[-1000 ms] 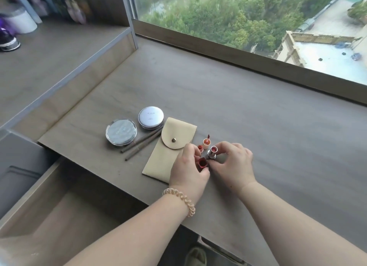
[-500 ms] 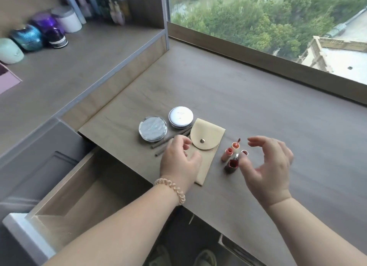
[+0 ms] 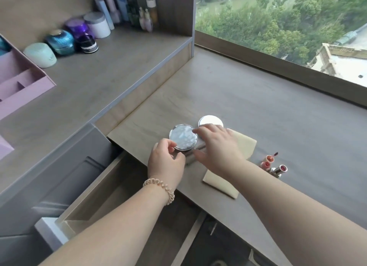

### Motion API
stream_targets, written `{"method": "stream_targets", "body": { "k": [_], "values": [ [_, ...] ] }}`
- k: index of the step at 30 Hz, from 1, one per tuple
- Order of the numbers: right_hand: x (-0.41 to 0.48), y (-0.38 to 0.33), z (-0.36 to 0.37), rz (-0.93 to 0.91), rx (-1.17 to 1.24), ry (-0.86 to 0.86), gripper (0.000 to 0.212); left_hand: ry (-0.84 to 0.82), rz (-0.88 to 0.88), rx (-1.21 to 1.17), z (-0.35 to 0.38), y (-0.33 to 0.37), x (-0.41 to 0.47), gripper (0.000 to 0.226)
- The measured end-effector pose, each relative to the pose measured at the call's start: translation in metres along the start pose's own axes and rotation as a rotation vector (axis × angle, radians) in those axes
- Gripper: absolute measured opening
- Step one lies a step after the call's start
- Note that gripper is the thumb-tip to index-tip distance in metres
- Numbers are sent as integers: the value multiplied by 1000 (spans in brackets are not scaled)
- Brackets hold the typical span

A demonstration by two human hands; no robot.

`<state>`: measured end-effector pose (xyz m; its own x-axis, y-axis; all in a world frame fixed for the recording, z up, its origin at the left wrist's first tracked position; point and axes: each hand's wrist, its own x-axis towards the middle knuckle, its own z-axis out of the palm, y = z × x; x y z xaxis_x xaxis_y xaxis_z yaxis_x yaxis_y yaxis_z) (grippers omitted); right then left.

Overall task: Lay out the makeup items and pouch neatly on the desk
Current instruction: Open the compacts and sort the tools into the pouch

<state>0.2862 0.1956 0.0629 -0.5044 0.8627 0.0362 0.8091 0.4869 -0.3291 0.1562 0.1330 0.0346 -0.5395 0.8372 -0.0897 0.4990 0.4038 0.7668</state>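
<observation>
A round silver compact lies near the desk's left front corner. My left hand pinches its near edge with thumb and curled fingers. My right hand reaches across from the right with fingers extended, and a fingertip touches the compact's right rim. Behind it sits a white round compact. The beige pouch lies flat, mostly under my right hand and forearm. Two thin pencils are largely hidden between my hands. Several small lipsticks lie to the right of the pouch.
An open wooden drawer juts out below the desk's front edge. On the raised shelf at left stand jars and bottles and a pink organiser box. A window ledge runs along the desk's far side.
Both hands left the lipsticks and moved left to the silver compact. My right hand crossed over the pouch. The camera swung left, showing more of the shelf.
</observation>
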Motion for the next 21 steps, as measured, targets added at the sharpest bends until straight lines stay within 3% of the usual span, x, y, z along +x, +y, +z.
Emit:
{"method": "stream_targets", "body": {
  "k": [3,9,15,18,21],
  "values": [
    [23,-16,15,7,-36,-135,64,1,-13,-5,-12,-12,11,21],
    [54,-32,38,85,-67,-218,71,-32,-31,-52,-31,-30,25,21],
    [62,-34,37,126,-38,-141,73,-90,-24,-125,-40,-34,35,30],
    [61,-42,26,157,147,-31,70,-207,-15,-198,-45,-29,39,50],
    [59,-50,9,297,650,-47,68,-392,-44,-482,-57,-18,44,80]
  ]
}}
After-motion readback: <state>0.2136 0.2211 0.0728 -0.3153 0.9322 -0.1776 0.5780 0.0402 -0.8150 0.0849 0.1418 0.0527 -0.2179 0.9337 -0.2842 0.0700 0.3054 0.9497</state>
